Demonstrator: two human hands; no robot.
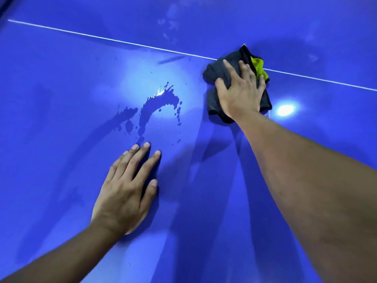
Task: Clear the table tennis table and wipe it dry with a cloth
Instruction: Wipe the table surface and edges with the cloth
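Observation:
A blue table tennis table (61,99) fills the view. A dark grey cloth (221,68) with a yellow-green patch lies bunched on the table's white line at the upper right. My right hand (240,92) presses flat on the cloth with its fingers spread. A curved water puddle (151,109) with scattered droplets lies on the table to the left of the cloth. My left hand (126,188) rests flat on the bare table just below the puddle, its fingertips close to the nearest drops.
A thin white line (102,38) runs across the table from upper left to right. Bright lamp reflections (285,110) glare beside the cloth and over the puddle. Faint smears (169,27) show beyond the line.

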